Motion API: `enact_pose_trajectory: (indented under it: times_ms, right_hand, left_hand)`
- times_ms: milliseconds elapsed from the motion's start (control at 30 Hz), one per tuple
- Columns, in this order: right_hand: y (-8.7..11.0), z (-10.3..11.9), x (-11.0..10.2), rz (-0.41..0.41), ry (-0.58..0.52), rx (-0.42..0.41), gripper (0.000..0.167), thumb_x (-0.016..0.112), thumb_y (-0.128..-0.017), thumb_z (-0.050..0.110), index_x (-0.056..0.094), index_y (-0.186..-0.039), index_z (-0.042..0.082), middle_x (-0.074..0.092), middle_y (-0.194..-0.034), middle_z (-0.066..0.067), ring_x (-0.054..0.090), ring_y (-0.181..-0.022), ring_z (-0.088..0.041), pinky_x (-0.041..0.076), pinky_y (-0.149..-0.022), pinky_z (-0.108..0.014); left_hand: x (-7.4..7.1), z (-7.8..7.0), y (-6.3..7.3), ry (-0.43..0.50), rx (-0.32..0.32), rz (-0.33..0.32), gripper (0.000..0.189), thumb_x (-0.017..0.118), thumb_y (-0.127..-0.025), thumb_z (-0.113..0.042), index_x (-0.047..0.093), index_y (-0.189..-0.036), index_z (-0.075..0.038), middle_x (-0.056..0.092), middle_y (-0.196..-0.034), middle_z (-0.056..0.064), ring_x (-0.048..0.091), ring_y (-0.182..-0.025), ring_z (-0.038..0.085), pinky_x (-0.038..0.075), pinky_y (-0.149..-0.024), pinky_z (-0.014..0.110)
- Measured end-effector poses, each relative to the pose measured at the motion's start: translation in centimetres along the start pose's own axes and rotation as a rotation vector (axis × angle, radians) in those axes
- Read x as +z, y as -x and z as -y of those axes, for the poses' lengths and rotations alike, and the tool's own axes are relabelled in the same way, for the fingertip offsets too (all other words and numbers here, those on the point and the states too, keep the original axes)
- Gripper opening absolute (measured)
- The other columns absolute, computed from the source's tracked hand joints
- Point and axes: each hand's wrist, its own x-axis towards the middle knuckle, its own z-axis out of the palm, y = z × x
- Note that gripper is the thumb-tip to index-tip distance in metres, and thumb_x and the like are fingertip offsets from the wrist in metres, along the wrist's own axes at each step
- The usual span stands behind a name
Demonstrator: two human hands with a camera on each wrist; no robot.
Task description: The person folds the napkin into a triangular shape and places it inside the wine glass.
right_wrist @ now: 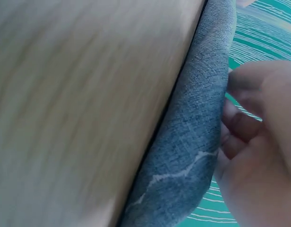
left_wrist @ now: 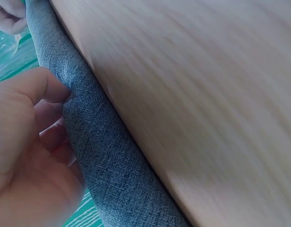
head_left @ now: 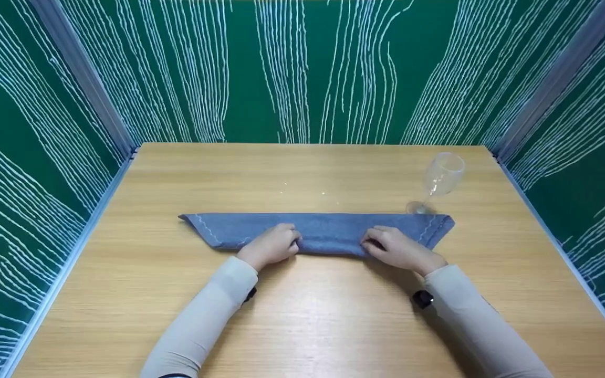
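A blue-grey cloth napkin, folded into a long band with slanted ends, lies across the middle of the table. White stitching crosses it near both ends. Left of its centre, my left hand pinches the near edge; in the left wrist view the thumb presses into the rounded fold. My right hand grips the same edge right of centre with curled fingers. The right wrist view shows those fingers against the fold, their tips partly hidden.
An upright clear wine glass stands behind the napkin's right end, its foot close to the cloth. Small bright specks dot the wooden table farther back. Green panels with white lines enclose the back and sides.
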Motion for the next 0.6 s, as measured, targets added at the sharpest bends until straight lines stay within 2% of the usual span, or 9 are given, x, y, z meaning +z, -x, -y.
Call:
enact_pose_trajectory:
  times_ms: [100, 167, 333, 600]
  right_hand:
    - [0.08, 0.23, -0.13, 0.057, -0.007, 0.068, 0.022, 0.075, -0.092, 0.028, 0.068, -0.103, 0.01, 0.065, -0.096, 0.001, 0.061, -0.091, -0.018, 0.053, -0.082, -0.04]
    - [0.05, 0.22, -0.13, 0.077, -0.003, 0.081, 0.027, 0.078, -0.088, 0.031, 0.068, -0.103, 0.01, 0.064, -0.096, 0.002, 0.06, -0.089, -0.017, 0.053, -0.081, -0.04]
    - [-0.19, 0.33, -0.21, 0.096, 0.004, 0.078, 0.021, 0.074, -0.092, 0.024, 0.067, -0.104, 0.009, 0.067, -0.1, -0.002, 0.064, -0.092, -0.021, 0.055, -0.083, -0.041]
    - [-0.56, 0.25, -0.74, 0.122, -0.016, 0.103, 0.017, 0.067, -0.098, 0.023, 0.067, -0.107, 0.009, 0.07, -0.104, -0.005, 0.067, -0.097, -0.024, 0.055, -0.085, -0.043]
  left_hand:
    - [0.05, -0.02, 0.02, -0.013, 0.001, -0.008, 0.027, 0.05, -0.1, -0.01, 0.07, -0.115, -0.004, 0.062, -0.113, 0.01, 0.062, -0.104, 0.024, 0.052, -0.09, 0.038]
    - [0.07, -0.02, 0.01, -0.018, 0.0, -0.012, 0.027, 0.05, -0.1, -0.011, 0.07, -0.116, -0.004, 0.062, -0.113, 0.01, 0.062, -0.104, 0.024, 0.052, -0.09, 0.038]
    - [0.31, 0.06, 0.03, -0.026, 0.0, -0.025, 0.027, 0.052, -0.099, -0.01, 0.07, -0.117, -0.003, 0.062, -0.112, 0.01, 0.062, -0.103, 0.025, 0.052, -0.091, 0.038]
    - [0.41, 0.01, 0.26, -0.03, 0.005, -0.058, 0.029, 0.052, -0.098, -0.009, 0.069, -0.119, 0.0, 0.062, -0.112, 0.011, 0.063, -0.105, 0.027, 0.051, -0.094, 0.038]
